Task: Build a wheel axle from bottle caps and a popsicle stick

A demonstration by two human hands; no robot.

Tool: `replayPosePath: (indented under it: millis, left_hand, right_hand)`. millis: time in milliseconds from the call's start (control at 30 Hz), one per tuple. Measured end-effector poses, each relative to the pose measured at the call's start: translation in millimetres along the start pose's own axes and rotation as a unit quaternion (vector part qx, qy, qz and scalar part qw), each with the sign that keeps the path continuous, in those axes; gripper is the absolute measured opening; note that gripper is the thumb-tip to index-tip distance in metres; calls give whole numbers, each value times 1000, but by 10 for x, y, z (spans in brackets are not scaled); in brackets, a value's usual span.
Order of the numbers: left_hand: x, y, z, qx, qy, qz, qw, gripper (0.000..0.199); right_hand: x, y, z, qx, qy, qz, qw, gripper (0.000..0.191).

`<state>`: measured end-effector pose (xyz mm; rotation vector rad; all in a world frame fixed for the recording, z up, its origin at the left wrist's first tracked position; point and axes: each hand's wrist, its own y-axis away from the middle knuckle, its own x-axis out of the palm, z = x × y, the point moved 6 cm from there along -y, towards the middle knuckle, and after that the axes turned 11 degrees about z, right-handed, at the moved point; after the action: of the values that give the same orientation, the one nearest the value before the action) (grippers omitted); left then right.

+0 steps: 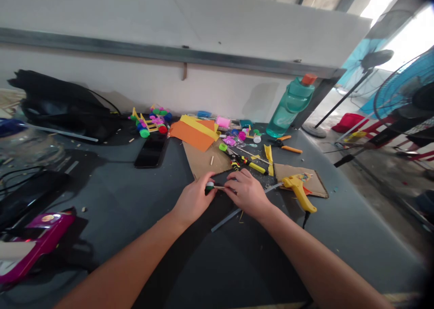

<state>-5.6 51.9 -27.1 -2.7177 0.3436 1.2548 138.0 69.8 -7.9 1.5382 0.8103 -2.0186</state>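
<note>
At the centre of the frame, the left hand (194,197) has its thumb and fingers closed on a green-and-white cap (209,187). Just to its right, the fingertips of the right hand (247,192) are pinched on a thin stick (219,187), which spans the gap to the cap; whether it enters the cap cannot be told. A grey strip (224,221) runs diagonally below the right hand toward the glue gun (299,191), at right of centre, which lies partly on a cardboard piece (318,184). A yellow-handled tool (255,166) lies just above the right hand. A phone (151,150) lies left of centre; a bottle (291,107) stands upright at upper right.
</note>
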Motion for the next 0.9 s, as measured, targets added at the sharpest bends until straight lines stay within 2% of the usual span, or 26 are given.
replayPosePath:
  millis: [167,300,400,500,633,767,900]
  left_hand:
    - [1,6,-22,11,23,-2,1000,41]
    - [-4,5,-27,24,27,-1,999,42]
    - [-20,5,-12,31,5,-4,999,43]
    - [-20,14,-20,50,-41,-1,998,46]
    - [48,36,-89,100,-68,32,992,53]
    - [93,57,-145,131,-40,49,989,57]
    - [26,70,-169,143,-22,20,989,44]
  right_hand:
    - [60,-30,40,6,19,17,1000,14]
    - [57,-30,34,8,5,6,1000,14]
    - [18,-13,-24,17,-20,-23,999,15]
    - [-52,10,-111,33,-90,-86,992,14]
    - [-123,52,-227,85,-225,-156,958,12]
    - [-105,95,-292,158,-384,-153,897,21]
    - [-60,87,-246,170,-501,-135,838,22]
